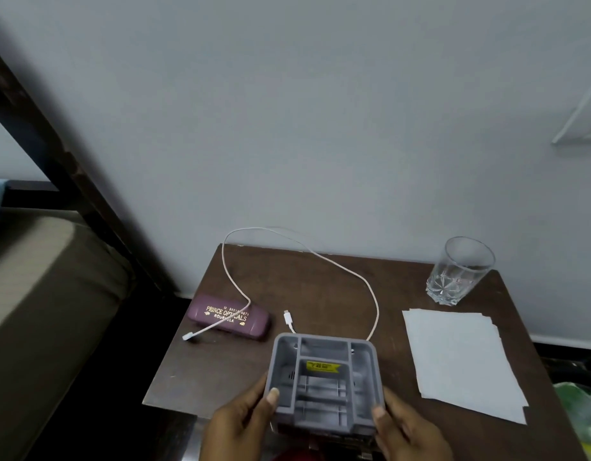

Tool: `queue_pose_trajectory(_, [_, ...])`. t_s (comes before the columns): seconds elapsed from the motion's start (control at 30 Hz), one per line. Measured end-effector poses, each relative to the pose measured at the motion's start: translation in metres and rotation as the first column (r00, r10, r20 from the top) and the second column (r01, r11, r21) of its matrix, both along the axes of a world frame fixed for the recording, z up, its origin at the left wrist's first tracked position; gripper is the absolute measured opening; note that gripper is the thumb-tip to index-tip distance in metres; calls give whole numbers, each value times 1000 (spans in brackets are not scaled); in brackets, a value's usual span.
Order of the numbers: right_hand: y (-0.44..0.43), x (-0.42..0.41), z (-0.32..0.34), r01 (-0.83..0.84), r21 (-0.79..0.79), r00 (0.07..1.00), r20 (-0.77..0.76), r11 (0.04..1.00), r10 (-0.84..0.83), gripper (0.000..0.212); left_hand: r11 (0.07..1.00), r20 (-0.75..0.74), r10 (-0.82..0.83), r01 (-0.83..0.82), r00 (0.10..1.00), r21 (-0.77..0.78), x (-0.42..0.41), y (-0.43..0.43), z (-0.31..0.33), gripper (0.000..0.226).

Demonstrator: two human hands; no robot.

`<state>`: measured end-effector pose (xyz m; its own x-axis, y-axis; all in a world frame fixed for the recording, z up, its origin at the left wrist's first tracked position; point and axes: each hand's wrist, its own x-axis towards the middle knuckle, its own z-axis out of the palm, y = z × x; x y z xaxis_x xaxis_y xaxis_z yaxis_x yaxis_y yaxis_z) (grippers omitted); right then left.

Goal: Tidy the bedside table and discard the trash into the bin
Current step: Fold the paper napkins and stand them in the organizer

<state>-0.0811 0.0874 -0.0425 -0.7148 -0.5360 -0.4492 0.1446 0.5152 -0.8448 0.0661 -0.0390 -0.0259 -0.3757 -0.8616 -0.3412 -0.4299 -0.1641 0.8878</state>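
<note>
Grey tray (324, 390) between left hand (240, 424), right hand (407, 431)

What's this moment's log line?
left hand, right hand: grip grey compartment organizer, table front | white charging cable: across purple spectacle case | glass, paper sheets: table right

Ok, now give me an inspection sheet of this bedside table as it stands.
Surface: dark wooden bedside table.
Job's things: grey organiser, compartments empty; purple spectacle case at left; empty glass at back right.
Clutter: white paper sheets stacked at right.
Hands: left hand and right hand grip the organiser's near corners.
Cables: white cable loops across the table, one end lying over the case.
Surroundings: mattress at left, pale wall behind, something green at lower right.
</note>
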Motion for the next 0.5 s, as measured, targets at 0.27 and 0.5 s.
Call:
queue_pose_trajectory(0.27, [-34, -25, -18, 43, -65, 999, -20, 997, -45, 34, 999, -118, 43, -42, 992, 10, -27, -26, -24, 27])
queue_pose_trajectory(0.5, [-58, -43, -8, -92, -101, 987, -144, 991, 77, 34, 998, -135, -14, 7, 991, -57, -52, -50, -21, 26])
